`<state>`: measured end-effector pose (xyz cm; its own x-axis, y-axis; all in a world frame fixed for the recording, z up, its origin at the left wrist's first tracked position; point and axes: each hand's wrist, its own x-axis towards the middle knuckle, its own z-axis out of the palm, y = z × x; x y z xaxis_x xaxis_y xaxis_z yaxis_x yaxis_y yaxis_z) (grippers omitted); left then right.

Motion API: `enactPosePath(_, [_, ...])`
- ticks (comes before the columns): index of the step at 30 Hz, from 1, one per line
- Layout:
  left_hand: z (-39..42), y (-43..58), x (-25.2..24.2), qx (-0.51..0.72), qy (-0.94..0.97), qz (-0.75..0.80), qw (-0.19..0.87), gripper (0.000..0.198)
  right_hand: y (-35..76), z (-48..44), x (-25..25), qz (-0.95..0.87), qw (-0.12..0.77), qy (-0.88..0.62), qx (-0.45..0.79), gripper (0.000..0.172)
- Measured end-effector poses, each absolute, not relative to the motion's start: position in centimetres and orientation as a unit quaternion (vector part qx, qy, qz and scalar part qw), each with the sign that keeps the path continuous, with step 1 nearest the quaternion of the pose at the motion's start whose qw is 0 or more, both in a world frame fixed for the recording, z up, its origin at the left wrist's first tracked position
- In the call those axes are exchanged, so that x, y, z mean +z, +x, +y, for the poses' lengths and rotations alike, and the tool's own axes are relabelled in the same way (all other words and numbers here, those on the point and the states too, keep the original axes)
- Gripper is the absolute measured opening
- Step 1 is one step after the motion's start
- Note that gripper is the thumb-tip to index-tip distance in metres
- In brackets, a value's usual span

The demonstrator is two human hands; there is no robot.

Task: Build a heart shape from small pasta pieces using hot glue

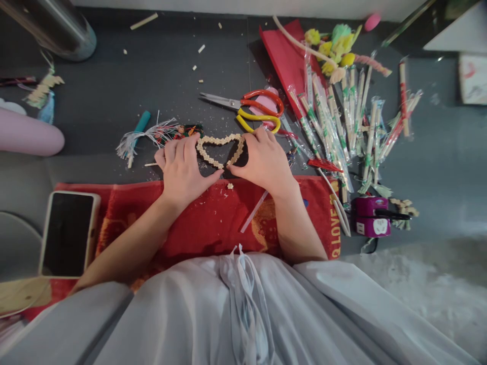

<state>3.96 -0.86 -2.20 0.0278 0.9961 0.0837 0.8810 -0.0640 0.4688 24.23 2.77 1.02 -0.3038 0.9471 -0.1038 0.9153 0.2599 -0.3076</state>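
Note:
Between my two hands is a heart-shaped outline (208,158) built from small cream-coloured pieces. My left hand (184,170) grips its left side, thumb at the lower edge and fingers at the upper left. Around the right side closes my right hand (266,161), its thumb near the heart's bottom point. A small loose flower-like piece (230,186) lies on the red towel (213,223) just below. Scissors (239,105) with one red and one yellow handle rest behind my right hand, blades partly apart. White strings (152,136) and a teal stick (142,121) lie beyond my left hand.
Several wrapped chopsticks (327,119) are spread at the right, by a red packet (285,56) and yellow-green yarn pieces (338,45). A purple glue-gun-like device (371,217) sits nearer me. At the left are a phone (68,234) and a metal cylinder (72,35).

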Motion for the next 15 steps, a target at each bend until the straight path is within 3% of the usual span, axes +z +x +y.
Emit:
enactPosePath(6, [-0.8,3.9,-2.0,0.186,0.704,0.667,0.159,0.085,23.9,2.8,1.4,-0.786,0.029,-0.596,0.16,0.054])
enactPosePath(15, [-0.8,3.9,-2.4,0.194,0.706,0.666,0.143,0.084,24.4,2.8,0.4,-0.798,0.064,-0.579,0.153,0.051])
